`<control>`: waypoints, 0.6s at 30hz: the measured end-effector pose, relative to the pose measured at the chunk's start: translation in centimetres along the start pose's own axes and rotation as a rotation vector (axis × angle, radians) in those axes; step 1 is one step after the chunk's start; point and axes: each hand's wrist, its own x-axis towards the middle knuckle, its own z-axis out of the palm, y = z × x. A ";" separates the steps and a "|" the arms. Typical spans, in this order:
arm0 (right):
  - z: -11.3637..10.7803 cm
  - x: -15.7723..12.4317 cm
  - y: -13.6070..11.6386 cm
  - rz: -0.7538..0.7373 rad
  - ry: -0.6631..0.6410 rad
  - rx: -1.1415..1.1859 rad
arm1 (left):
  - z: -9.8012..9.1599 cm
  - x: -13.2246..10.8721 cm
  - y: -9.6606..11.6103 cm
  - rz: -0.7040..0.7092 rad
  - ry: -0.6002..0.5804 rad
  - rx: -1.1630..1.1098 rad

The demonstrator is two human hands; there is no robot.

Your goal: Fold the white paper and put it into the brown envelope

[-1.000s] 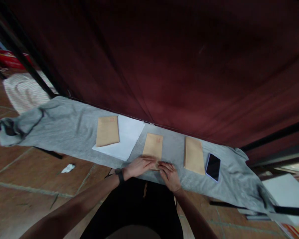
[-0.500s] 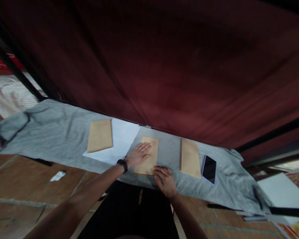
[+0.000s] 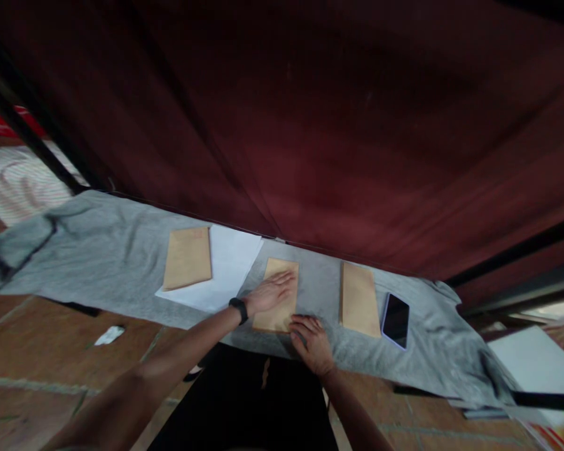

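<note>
My left hand (image 3: 271,293) lies flat, fingers stretched out, on top of the middle brown envelope (image 3: 282,269), which rests on a grey cloth (image 3: 117,263). My right hand (image 3: 310,338) sits at the envelope's near right corner, fingers curled down onto the cloth and the envelope's edge. A black band is on my left wrist. Another brown envelope (image 3: 188,266) lies to the left on a white sheet of paper (image 3: 232,263). A third brown envelope (image 3: 358,299) lies to the right.
A dark phone (image 3: 395,320) lies face up right of the third envelope. A dark red curtain (image 3: 310,125) hangs behind the cloth. White sheets (image 3: 531,363) lie at the far right, a crumpled paper scrap (image 3: 109,334) on the tiled floor at left.
My left hand moved from the envelope's near edge up onto its face and slid farther along it. My right hand stayed at the near corner.
</note>
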 end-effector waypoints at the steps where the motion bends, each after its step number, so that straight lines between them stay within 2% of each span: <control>1: 0.0 0.0 0.0 0.005 -0.002 -0.002 | 0.4 1.2 -0.4 -0.024 0.017 0.008; 4: -0.1 0.1 -0.2 0.016 -0.010 -0.005 | 1.8 3.6 -1.1 -0.085 0.024 0.097; 7: -0.3 0.2 -0.3 0.012 -0.015 -0.009 | 2.7 4.1 -1.2 -0.076 0.016 0.182; 11: -0.3 0.2 -0.1 0.006 -0.024 -0.015 | 2.7 3.0 -0.7 -0.005 -0.017 0.179; 18: 0.1 0.0 0.3 0.010 -0.014 -0.024 | 2.2 0.1 1.0 0.047 -0.100 0.039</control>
